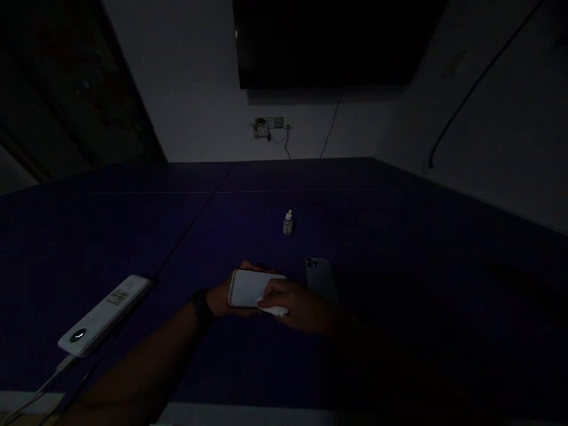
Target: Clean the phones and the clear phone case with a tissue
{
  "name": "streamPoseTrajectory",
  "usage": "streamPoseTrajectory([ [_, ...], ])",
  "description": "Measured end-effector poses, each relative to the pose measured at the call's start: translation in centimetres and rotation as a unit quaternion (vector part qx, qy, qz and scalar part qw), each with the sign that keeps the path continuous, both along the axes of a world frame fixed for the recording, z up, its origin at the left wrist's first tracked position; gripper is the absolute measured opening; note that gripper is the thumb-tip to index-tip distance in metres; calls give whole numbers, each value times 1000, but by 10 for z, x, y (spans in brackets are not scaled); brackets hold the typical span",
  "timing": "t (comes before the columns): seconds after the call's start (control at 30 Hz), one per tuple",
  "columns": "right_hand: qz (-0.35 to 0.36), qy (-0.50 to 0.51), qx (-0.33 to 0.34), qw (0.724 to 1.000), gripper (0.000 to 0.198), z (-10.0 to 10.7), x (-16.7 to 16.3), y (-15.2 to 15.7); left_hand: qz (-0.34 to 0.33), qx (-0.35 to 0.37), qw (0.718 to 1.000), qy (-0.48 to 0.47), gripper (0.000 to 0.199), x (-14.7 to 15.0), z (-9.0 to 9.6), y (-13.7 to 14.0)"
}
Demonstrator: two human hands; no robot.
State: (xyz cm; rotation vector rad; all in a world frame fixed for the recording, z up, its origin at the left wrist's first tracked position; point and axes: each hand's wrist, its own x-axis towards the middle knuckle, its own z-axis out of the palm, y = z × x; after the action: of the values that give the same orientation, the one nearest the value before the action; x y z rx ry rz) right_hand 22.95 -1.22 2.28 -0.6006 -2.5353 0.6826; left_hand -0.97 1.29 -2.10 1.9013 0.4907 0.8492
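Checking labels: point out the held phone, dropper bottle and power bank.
Held phone (248,288), head view: its pale face.
Dropper bottle (287,226), head view: its body.
Power bank (105,313), head view: its top face.

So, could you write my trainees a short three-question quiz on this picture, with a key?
1. True or false: the right hand holds a white item.
2. What does the left hand hold? A) a cup B) a phone C) a spoon
3. What stands upright on the purple surface, beyond both hands?

Key: 1. True. 2. B. 3. A small bottle.
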Motion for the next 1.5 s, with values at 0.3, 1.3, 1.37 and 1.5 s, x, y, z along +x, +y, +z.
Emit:
streamPoseTrajectory([
  [0.3,-81,59,27,995,48,-1,3,5,23,13,1000,-11,84,-4,1,-2],
  [1.3,-94,23,74,993,32,5,18,11,-15,-22,999,-38,82,1,9,-3],
  [1.37,-145,9,107,984,32,6,20,15,-14,1,999,-36,86,0,8,-1],
  [1.5,-126,-57,111,984,24,9,23,17,-15,-2,999,-32,82,-1,6,-1],
])
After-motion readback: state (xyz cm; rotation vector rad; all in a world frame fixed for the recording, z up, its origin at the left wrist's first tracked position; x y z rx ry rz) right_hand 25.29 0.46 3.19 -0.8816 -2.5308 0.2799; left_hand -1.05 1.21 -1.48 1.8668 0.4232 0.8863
